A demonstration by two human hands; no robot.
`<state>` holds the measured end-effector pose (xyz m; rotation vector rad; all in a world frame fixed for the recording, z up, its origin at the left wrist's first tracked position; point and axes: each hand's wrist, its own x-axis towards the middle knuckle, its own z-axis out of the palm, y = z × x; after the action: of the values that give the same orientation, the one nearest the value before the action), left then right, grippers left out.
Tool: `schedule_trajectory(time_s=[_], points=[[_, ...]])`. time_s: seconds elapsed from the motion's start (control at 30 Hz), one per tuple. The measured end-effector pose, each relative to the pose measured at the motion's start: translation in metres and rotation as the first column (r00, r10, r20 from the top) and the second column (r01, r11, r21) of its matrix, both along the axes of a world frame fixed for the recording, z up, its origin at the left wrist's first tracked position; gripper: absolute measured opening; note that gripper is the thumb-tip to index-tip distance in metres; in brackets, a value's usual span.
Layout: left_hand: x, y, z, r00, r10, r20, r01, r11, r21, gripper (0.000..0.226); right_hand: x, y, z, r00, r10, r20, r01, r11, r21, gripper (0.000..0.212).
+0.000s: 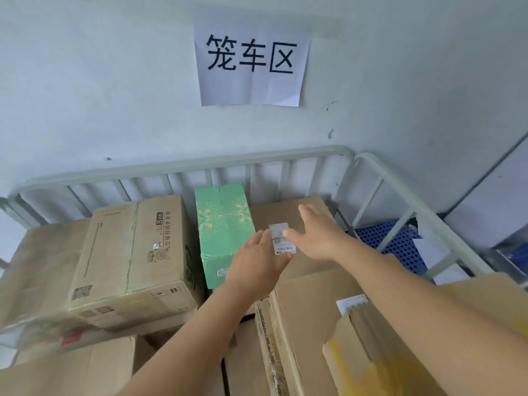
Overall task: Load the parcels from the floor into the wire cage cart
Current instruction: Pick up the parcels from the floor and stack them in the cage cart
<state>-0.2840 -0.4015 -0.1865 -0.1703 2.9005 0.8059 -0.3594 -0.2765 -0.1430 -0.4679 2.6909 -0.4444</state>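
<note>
The wire cage cart looks well loaded; cardboard parcels crowd the lower frame, a green box at centre; both the left hand and right hand lie flat-fingered over a plain brown parcel at centre right, gripping nothing; the floor is out of view, so what remains is unclear.

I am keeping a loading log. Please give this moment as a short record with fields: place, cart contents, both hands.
place: wire cart against a wall, under a paper sign
contents: green box between a printed carton and a brown box
left hand: open, fingers straight, over the brown box, at its label
right hand: open, fingers spread over the brown box
</note>
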Motion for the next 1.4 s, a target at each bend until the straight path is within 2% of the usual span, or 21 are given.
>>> schedule_trajectory(time_s=[0.17, 0.33, 0.43, 0.53, 0.73, 0.93, 1.07, 1.2, 1.27, 1.33, 1.4], points=[[0.023, 0.059, 0.017, 0.985, -0.172, -0.009, 0.172, 0.985, 0.027, 0.071, 0.037, 0.076, 0.025, 0.994, -0.103, -0.039, 0.104, 0.995, 0.004, 0.077], [0.039, 0.107, 0.017, 0.956, -0.278, 0.097, 0.278, 0.96, 0.014, 0.075, 0.065, 0.152, 0.024, 0.973, -0.229, -0.039, 0.231, 0.973, 0.032, 0.074], [0.043, 0.127, 0.014, 0.96, -0.244, 0.136, 0.239, 0.969, 0.058, 0.07, 0.086, 0.192, 0.018, 0.964, -0.26, -0.064, 0.263, 0.964, 0.046, 0.077], [0.049, 0.141, 0.017, 0.978, -0.177, 0.113, 0.168, 0.982, 0.087, 0.058, 0.11, 0.225, 0.01, 0.955, -0.289, -0.067, 0.294, 0.952, 0.082, 0.081], [0.06, 0.144, 0.019, 0.995, -0.084, 0.055, 0.084, 0.996, 0.007, 0.044, 0.158, 0.253, -0.003, 0.906, -0.394, -0.154, 0.409, 0.91, 0.073, 0.085], [0.073, 0.151, 0.017, 0.998, -0.05, 0.023, 0.051, 0.999, -0.009, 0.041, 0.194, 0.249, -0.021, 0.805, -0.563, -0.185, 0.57, 0.821, -0.02, 0.089], [0.082, 0.147, 0.017, 1.0, -0.006, -0.002, 0.006, 1.0, -0.026, 0.039, 0.189, 0.237, -0.027, 0.757, -0.628, -0.181, 0.599, 0.778, -0.193, 0.089], [0.093, 0.134, 0.015, 0.998, 0.056, -0.012, -0.057, 0.998, -0.028, 0.037, 0.174, 0.215, -0.027, 0.692, -0.719, -0.068, 0.631, 0.648, -0.426, 0.099], [0.098, 0.126, 0.014, 0.996, 0.087, 0.022, -0.087, 0.996, 0.002, 0.039, 0.17, 0.202, -0.026, 0.66, -0.747, 0.079, 0.661, 0.528, -0.533, 0.105], [0.102, 0.118, 0.014, 0.995, 0.084, 0.061, -0.086, 0.996, 0.023, 0.043, 0.172, 0.19, -0.024, 0.625, -0.744, 0.236, 0.715, 0.424, -0.556, 0.104], [0.105, 0.111, 0.016, 0.994, 0.071, 0.081, -0.075, 0.996, 0.057, 0.045, 0.179, 0.176, -0.024, 0.642, -0.713, 0.282, 0.725, 0.444, -0.527, 0.1]])
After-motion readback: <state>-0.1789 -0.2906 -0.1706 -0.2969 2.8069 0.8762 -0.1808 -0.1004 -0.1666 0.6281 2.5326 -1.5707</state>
